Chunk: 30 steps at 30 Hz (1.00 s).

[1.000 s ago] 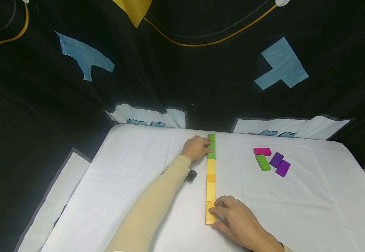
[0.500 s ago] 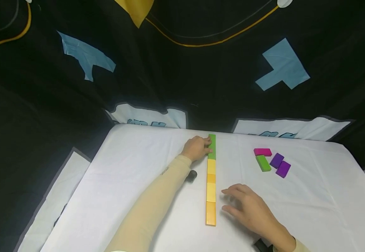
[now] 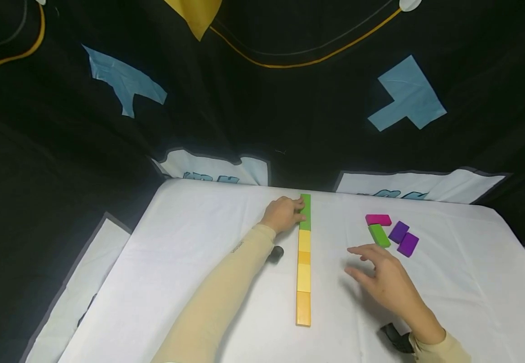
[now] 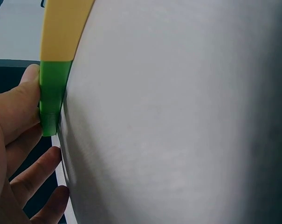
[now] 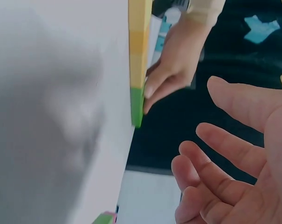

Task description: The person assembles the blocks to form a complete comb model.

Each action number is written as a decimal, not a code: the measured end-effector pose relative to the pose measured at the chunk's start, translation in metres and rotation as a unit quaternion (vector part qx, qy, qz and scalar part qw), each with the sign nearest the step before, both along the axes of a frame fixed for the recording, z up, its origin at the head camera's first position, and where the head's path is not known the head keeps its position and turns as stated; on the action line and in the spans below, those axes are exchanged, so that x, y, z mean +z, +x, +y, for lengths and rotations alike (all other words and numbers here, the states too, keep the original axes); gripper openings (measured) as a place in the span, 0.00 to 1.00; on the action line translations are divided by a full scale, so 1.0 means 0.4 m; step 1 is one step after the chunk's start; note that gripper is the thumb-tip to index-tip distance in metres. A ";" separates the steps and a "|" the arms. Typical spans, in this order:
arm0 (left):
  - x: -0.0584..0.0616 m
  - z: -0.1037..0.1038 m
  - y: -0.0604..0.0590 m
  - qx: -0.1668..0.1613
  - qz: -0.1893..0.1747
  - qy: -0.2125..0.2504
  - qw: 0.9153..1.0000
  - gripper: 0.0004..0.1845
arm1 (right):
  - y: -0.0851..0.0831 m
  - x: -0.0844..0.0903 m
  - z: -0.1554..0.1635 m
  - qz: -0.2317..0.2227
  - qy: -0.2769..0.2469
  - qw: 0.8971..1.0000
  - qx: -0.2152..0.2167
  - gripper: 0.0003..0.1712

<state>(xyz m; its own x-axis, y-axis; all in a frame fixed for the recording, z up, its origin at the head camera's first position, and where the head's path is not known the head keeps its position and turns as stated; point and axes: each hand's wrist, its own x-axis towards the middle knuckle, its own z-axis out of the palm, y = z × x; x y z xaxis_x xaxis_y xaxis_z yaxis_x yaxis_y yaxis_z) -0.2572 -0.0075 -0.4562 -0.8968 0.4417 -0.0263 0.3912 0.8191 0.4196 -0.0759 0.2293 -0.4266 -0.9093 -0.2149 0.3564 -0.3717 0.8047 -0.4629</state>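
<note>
Against the left hand's straight fingers, the green block; right hand spread, empty.

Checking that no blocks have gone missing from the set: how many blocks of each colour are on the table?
Green: 2, one at the far end of the row, one loose
Yellow: 2
Orange: 2
Purple: 2
Pink: 1
Total: 9
</note>
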 end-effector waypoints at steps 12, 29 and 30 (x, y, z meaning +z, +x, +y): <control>-0.003 -0.001 -0.002 -0.002 0.000 0.005 1.000 0.26 | -0.043 -0.014 0.057 0.018 -0.014 0.999 -0.032 0.23; -0.006 0.001 -0.003 0.001 0.004 0.003 1.000 0.26 | -0.110 -0.028 0.115 -0.014 -0.030 0.996 -0.084 0.24; -0.007 0.001 -0.004 0.002 0.004 0.003 1.000 0.26 | -0.114 -0.029 0.118 -0.017 -0.028 0.996 -0.087 0.25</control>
<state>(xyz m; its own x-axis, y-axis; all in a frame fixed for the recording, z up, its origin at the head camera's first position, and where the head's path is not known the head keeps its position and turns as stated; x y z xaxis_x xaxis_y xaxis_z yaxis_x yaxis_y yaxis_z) -0.2587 -0.0072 -0.4589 -0.8984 0.4389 -0.0168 0.3915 0.8175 0.4224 -0.1217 0.2767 -0.4383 -0.9430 -0.0339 0.3310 -0.2121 0.8279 -0.5193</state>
